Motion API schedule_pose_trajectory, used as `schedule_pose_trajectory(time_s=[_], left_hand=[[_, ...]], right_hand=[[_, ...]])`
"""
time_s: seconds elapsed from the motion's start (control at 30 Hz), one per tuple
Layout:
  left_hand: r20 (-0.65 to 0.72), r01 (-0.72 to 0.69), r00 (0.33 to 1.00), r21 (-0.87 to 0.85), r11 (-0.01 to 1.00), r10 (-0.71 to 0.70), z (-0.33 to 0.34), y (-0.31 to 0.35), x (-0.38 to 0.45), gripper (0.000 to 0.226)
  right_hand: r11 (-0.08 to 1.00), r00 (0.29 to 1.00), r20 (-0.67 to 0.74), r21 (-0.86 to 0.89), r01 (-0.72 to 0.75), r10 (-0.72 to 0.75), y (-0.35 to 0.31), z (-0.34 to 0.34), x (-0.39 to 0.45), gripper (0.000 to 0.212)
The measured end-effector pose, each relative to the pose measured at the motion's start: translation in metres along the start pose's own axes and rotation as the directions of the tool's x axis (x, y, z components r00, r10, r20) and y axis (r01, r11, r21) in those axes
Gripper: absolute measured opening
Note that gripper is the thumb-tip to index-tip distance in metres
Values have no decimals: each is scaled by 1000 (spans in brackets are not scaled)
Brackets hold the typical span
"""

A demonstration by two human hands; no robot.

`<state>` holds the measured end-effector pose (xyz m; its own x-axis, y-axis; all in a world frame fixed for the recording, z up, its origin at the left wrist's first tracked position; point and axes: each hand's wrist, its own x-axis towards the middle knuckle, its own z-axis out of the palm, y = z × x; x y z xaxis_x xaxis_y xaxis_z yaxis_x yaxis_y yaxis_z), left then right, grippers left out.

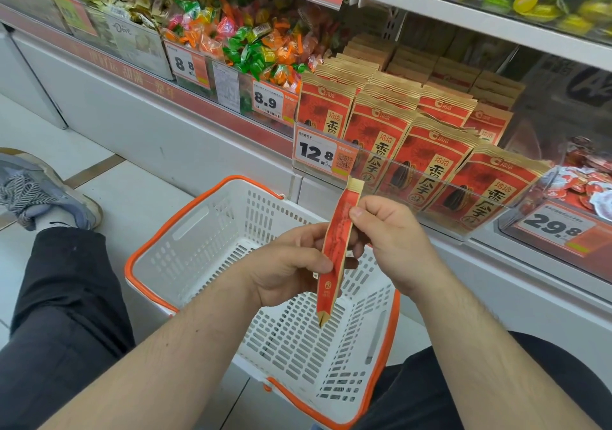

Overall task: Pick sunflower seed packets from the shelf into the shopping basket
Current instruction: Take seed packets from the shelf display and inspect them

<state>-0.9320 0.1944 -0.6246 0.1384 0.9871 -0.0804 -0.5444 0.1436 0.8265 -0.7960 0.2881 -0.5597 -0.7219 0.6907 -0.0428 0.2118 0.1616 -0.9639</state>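
Observation:
A red and gold sunflower seed packet (334,254) hangs edge-on above the white shopping basket (205,231) with its orange rim. My left hand (288,264) grips the packet's lower half and my right hand (390,234) pinches its upper part. The basket sits on the floor between my knees and nothing shows inside it. Rows of the same packets (430,151) stand on the shelf behind a clear plastic front, just beyond my hands.
Bins of wrapped candies (251,45) fill the shelf to the left, with price tags 8.9 and 12.8 along the edge. A bin of red snacks (583,178) lies to the right. My shoe (43,191) rests on the tiled floor at left.

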Motion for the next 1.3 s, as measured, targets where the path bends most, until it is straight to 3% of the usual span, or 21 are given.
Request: schedule_pose_trajectory(time_s=[0.17,0.23,0.33,0.63,0.87,1.0,1.1,1.17,1.3], left_hand=[[-268,28,963,31,999,-18,1,1,2,54],[-346,1,938,3,1000,0,2,3,2,43],[-384,-37,923,-29,999,23,2,6,3,45],[-347,-69,937,-61,996,44,3,6,1,42],[-323,-65,946,-64,996,41,1,5,4,60],[-336,-67,941,-82,994,35,0,6,4,62],[-264,-93,963,-133,987,55,-2,4,4,61],[-194,-108,978,-133,985,81,0,4,4,54],[-202,-92,977,-99,991,71,2,4,3,48]], right_hand=[[980,997,-70,-200,12,-27,1,-3,0,29],[970,999,21,-242,-20,26,0,-9,-1,32],[914,970,209,-404,-28,123,-3,-9,-6,35],[914,923,344,-405,-22,175,1,-8,-4,28],[929,922,352,-369,-20,160,3,-10,-4,28],[944,952,285,-329,-15,115,-1,-9,-6,23],[962,990,91,-260,-81,107,3,-8,-1,19],[968,982,-11,-169,-187,188,7,-8,3,22],[974,973,50,-37,-224,225,12,-8,2,17]])
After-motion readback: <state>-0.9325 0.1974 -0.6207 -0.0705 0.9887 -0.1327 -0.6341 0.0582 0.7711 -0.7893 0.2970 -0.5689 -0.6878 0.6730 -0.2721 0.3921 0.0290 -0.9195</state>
